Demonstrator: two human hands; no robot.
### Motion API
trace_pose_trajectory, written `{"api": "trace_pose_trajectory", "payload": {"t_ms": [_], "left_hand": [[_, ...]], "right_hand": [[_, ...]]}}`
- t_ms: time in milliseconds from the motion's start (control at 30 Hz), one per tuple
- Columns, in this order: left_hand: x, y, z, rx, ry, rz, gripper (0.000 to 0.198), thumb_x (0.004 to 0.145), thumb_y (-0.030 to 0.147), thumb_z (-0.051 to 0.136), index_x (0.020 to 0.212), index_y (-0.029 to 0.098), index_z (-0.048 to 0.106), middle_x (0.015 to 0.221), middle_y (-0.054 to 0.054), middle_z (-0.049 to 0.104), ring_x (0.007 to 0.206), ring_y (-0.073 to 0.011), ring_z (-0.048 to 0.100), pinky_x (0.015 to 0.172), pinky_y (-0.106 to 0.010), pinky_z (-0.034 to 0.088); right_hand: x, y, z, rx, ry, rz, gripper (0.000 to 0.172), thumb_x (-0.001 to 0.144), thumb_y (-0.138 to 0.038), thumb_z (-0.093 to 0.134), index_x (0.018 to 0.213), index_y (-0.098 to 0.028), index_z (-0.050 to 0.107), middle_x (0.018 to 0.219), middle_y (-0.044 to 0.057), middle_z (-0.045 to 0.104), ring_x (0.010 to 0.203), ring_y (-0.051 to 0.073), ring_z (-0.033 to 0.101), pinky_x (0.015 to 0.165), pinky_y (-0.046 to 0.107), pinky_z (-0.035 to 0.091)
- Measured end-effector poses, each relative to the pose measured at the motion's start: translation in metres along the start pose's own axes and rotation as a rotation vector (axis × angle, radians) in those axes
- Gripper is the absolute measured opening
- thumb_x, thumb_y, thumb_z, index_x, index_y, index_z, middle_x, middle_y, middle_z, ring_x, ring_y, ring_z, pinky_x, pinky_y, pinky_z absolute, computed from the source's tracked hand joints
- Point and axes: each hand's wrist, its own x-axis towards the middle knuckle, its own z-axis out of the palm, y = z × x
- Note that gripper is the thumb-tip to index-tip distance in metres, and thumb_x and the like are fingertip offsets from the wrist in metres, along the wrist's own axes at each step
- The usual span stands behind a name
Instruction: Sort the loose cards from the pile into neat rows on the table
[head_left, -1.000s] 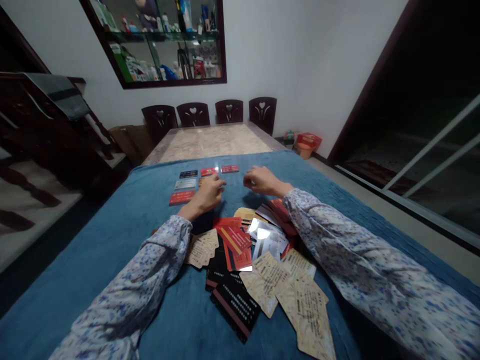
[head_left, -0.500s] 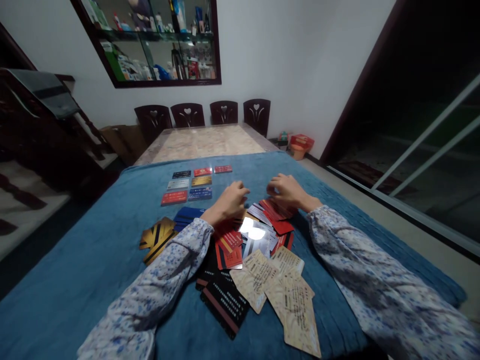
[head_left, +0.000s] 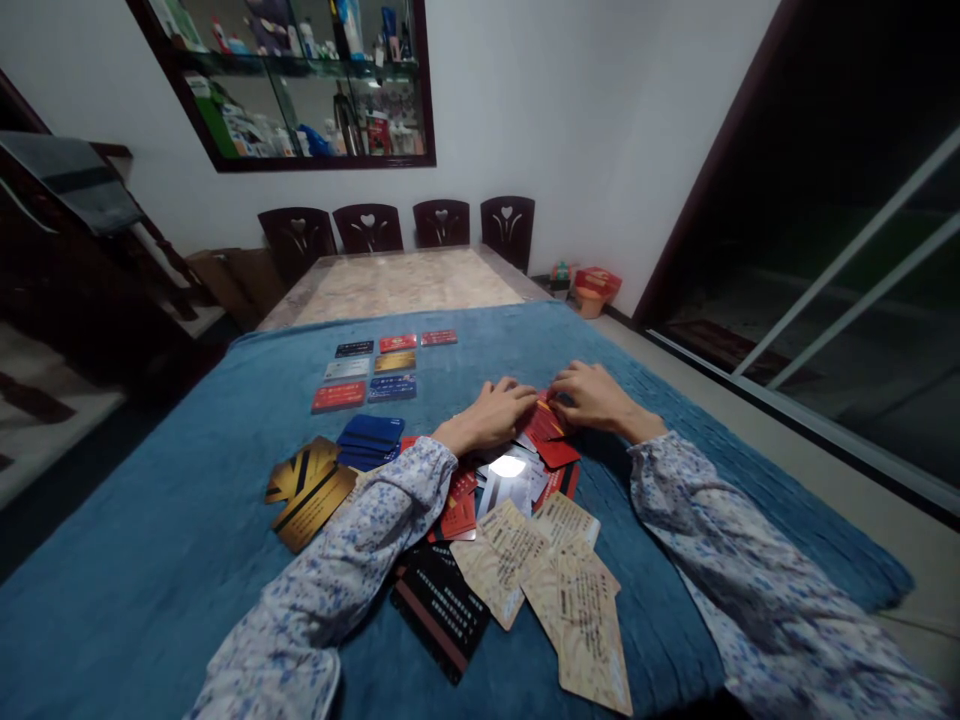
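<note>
Above the far right part of a loose heap of cards, both hands meet at a red card (head_left: 551, 420). My right hand (head_left: 596, 402) has its fingers curled onto the card's right side and appears to pinch it. From the left, my left hand (head_left: 491, 415) reaches over with fingers stretched out, their tips at the card's far left edge. Under the hands are silver-white cards (head_left: 504, 490) and more red cards (head_left: 454, 520). Nearer me lie beige patterned cards (head_left: 589, 620) and black cards (head_left: 442, 605). Gold cards (head_left: 315, 505) and blue cards (head_left: 371, 440) are left of the heap.
Beyond the heap, several cards lie in short rows, among them a gold card (head_left: 395, 362) and a dark blue card (head_left: 392, 388). A blue cloth (head_left: 172, 500) covers the near table. Dark chairs (head_left: 367, 228) stand at the far end, below a wall cabinet (head_left: 322, 165).
My left hand has moved right and its fingers have straightened toward the red card. My right hand has come slightly nearer me, onto the card. The view has shifted a little.
</note>
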Motion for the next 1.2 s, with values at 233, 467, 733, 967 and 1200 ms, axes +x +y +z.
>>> {"api": "trace_pose_trajectory", "payload": {"t_ms": [233,467,733,967,1200], "left_hand": [[-0.005,-0.006,-0.001,0.028,0.002,-0.076,0.052,0.086,0.009,0.053,0.136,0.021,0.061,0.149,-0.014,0.055,0.135,-0.0317,0.044,0.103,-0.051,0.043],[-0.011,-0.015,-0.008,0.022,0.018,-0.151,0.056,0.082,0.004,0.05,0.135,0.02,0.061,0.146,-0.015,0.058,0.134,-0.0319,0.043,0.104,-0.052,0.042],[-0.021,-0.028,-0.019,-0.017,0.035,-0.237,0.058,0.081,0.001,0.049,0.133,0.02,0.065,0.142,-0.012,0.062,0.131,-0.0307,0.045,0.107,-0.053,0.041],[-0.033,-0.048,-0.019,-0.05,0.031,-0.292,0.043,0.087,0.007,0.049,0.121,0.021,0.07,0.138,-0.012,0.065,0.129,-0.031,0.048,0.105,-0.052,0.042],[-0.04,-0.061,-0.015,-0.121,-0.006,-0.294,0.04,0.088,0.015,0.056,0.125,0.024,0.069,0.143,-0.01,0.064,0.135,-0.031,0.047,0.111,-0.052,0.042]], "right_hand": [[0.004,-0.009,0.008,0.089,-0.022,-0.013,0.037,0.101,-0.029,0.047,0.124,-0.024,0.076,0.121,0.013,0.072,0.107,0.025,0.061,0.082,0.034,0.044],[0.016,-0.011,0.032,0.17,0.066,-0.029,0.041,0.105,-0.032,0.044,0.137,-0.021,0.068,0.131,0.015,0.066,0.113,0.025,0.061,0.093,0.035,0.048],[0.043,-0.021,0.051,0.306,0.218,-0.167,0.033,0.106,-0.032,0.047,0.126,-0.021,0.071,0.126,0.014,0.068,0.111,0.024,0.062,0.094,0.036,0.049],[0.067,-0.037,0.057,0.403,0.218,-0.194,0.034,0.106,-0.028,0.046,0.132,-0.016,0.064,0.122,0.016,0.069,0.109,0.024,0.064,0.094,0.035,0.049],[0.084,-0.045,0.064,0.503,0.265,-0.284,0.032,0.101,-0.022,0.052,0.131,-0.016,0.063,0.12,0.016,0.068,0.109,0.023,0.064,0.095,0.035,0.05]]}}
